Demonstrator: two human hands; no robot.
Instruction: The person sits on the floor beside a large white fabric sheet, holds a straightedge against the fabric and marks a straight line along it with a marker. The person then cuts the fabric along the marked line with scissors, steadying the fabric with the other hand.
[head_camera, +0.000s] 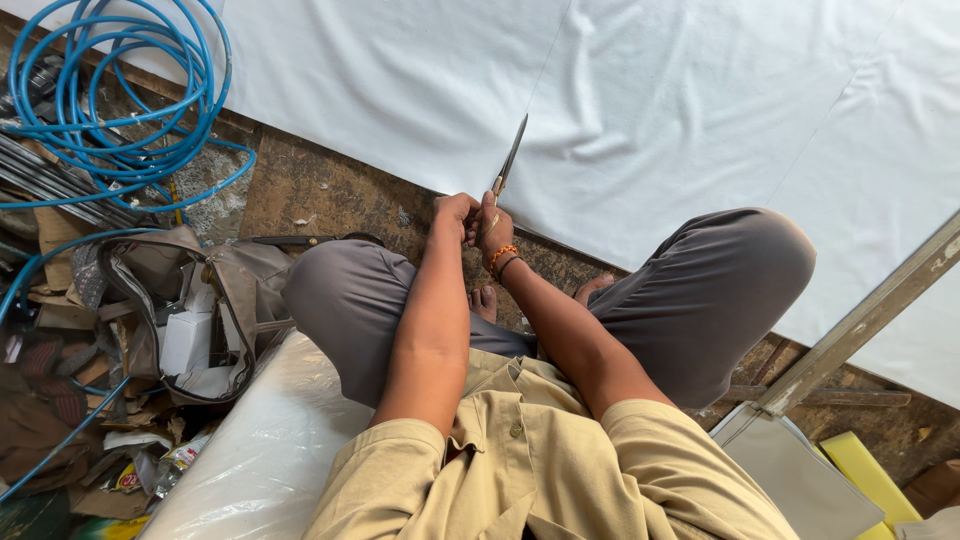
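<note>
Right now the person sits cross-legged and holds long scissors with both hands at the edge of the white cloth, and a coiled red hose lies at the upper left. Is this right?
Not quite: in the head view the coiled hose is blue, not red. The rest holds: the person sits cross-legged, left hand and right hand on the long scissors at the white cloth edge.

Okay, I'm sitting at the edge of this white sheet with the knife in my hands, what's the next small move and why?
Probably lower the blade tip onto the white sheet near its edge. The knife is held upright at the handle by the right hand, with the left hand close beside it, and the blade points out over the sheet, seemingly above it rather than in it.
</note>
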